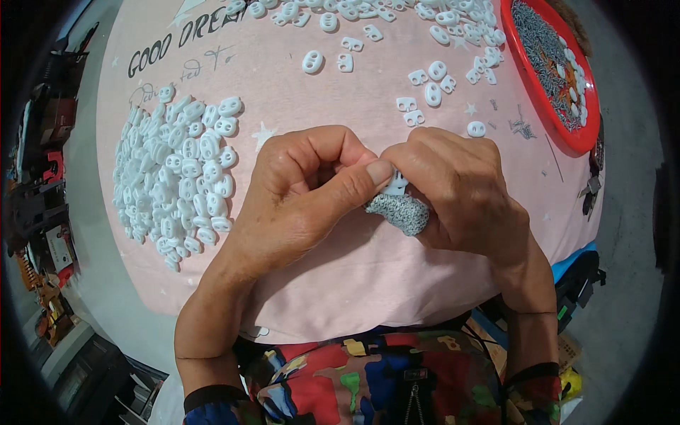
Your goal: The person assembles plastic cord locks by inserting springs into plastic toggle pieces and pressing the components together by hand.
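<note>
My left hand (301, 195) and my right hand (460, 188) meet over the middle of the table. Between their fingertips they pinch a small white plastic piece with holes (395, 184). Pressed on its upper left edge is my left thumb; my left fingers curl behind, partly hidden. Just below the piece sits a grey speckled, knit-looking bit of material (401, 214), against my right fingers. Whether it is worn on a finger or held, I cannot tell. To the left of my left hand lies a big heap of white oval two-hole plastic pieces (177, 170).
A pink printed cloth (312, 297) covers the table. More white plastic pieces (453, 21) spread along the far side, with several loose ones nearer. At the far right stands a red tray (584, 134) of small grey metal pins (535, 39) and white pieces. Loose pins (522, 127) lie beside it.
</note>
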`<move>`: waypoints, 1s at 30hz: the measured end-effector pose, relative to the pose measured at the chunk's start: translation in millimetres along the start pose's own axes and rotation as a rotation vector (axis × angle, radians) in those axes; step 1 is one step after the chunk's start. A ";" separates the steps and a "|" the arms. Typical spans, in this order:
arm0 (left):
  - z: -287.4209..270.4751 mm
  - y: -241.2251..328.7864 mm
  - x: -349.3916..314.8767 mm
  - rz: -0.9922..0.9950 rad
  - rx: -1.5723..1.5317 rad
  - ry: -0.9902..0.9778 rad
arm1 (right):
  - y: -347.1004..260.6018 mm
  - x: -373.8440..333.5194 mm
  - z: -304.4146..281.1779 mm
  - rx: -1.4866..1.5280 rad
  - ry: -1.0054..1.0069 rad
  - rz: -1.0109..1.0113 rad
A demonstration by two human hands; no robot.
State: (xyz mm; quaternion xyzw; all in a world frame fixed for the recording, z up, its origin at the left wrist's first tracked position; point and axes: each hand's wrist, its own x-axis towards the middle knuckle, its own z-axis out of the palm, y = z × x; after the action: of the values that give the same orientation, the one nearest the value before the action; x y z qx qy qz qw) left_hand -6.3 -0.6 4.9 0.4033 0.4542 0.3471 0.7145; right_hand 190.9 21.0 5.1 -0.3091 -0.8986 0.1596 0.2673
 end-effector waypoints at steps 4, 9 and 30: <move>1.4 -4.5 -0.3 0.052 -0.005 0.029 | 3.8 -1.1 7.2 0.045 0.015 0.007; 1.1 -2.3 0.5 0.053 0.010 0.005 | 0.9 -2.7 4.8 0.028 -0.012 0.028; 0.5 -4.5 0.1 0.083 0.095 0.004 | 0.1 -5.5 3.6 0.074 -0.082 0.077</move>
State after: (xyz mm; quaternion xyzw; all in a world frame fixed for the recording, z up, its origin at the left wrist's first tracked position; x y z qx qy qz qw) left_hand -5.2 -2.6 1.0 0.4545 0.4542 0.3554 0.6788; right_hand 192.6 17.1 0.1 -0.3262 -0.8898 0.2156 0.2351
